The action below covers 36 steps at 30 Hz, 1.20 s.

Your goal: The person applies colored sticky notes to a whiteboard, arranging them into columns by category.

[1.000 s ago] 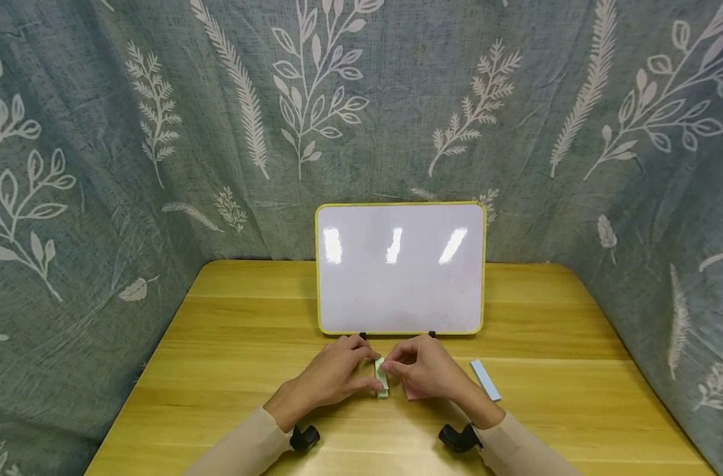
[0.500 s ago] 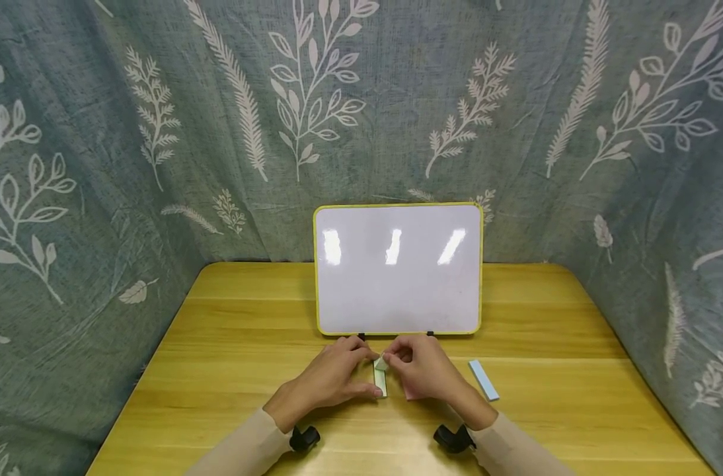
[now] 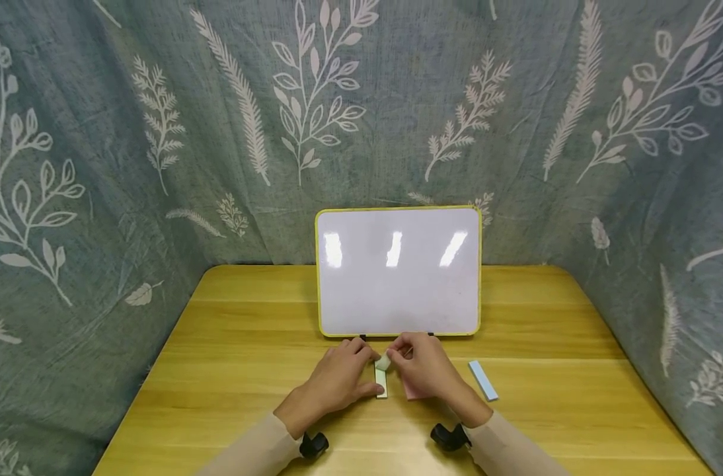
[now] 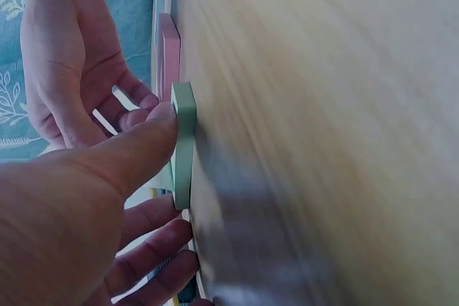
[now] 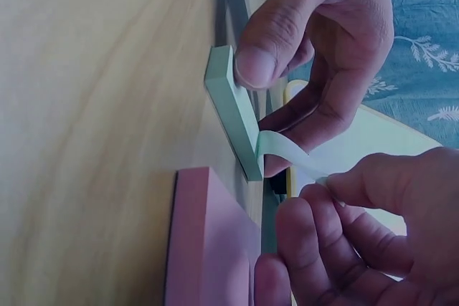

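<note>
A narrow pad of light green sticky notes [image 3: 381, 385] lies on the table before the whiteboard. My left hand [image 3: 336, 375] holds it down, thumb on the near end and fingers at the far end, as the right wrist view shows. The pad's top sheet [image 5: 287, 148] is lifted and curls up from the far end. Between thumb and index finger, my right hand [image 3: 425, 365] pinches the free end of that sheet. A thicker pink sticky note pad [image 5: 208, 241] lies just right of the green one, partly hidden under my right hand in the head view.
A whiteboard [image 3: 399, 291] with a yellow frame stands behind the hands on black feet. Right of the right hand lies a narrow blue sticky note pad [image 3: 483, 381]. Patterned curtain [image 3: 219, 119] encloses the back and sides of the wooden table [image 3: 248, 317].
The right hand has lifted the green top sheet, which lay nearly flat earlier and now curls upward toward the right. The left hand stays on the pad.
</note>
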Each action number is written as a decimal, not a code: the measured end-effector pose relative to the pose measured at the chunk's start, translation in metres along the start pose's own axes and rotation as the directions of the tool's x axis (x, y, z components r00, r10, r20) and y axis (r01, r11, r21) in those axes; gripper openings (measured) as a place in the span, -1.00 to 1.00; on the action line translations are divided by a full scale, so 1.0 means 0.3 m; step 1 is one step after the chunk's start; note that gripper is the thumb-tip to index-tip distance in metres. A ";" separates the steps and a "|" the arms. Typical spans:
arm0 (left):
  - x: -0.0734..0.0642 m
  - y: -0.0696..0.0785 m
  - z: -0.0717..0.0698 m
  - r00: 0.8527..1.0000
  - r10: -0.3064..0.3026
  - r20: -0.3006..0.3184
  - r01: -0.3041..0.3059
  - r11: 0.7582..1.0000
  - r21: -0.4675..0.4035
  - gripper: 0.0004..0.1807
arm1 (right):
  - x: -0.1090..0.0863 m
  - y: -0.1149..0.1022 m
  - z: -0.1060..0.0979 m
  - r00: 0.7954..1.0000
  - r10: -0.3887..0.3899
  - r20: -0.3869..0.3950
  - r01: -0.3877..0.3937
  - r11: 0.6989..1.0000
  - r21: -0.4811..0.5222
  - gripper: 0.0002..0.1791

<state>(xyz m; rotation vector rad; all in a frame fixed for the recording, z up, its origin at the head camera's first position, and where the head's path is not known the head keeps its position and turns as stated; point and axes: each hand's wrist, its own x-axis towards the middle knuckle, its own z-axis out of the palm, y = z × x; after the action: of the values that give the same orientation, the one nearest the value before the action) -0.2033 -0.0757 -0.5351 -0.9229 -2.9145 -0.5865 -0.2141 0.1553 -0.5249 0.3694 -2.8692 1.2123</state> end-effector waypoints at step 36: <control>0.021 -0.002 -0.004 0.997 -0.056 0.059 0.060 0.996 -0.061 -0.33 | 0.073 0.055 -0.042 0.990 0.120 -0.079 -0.117 0.992 0.044 -0.91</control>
<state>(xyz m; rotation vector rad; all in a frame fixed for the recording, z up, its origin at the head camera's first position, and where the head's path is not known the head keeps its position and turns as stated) -0.2090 -0.0732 -0.5335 -0.8780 -2.9993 -0.6693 -0.2400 0.1706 -0.5257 0.1469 -2.8373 1.2714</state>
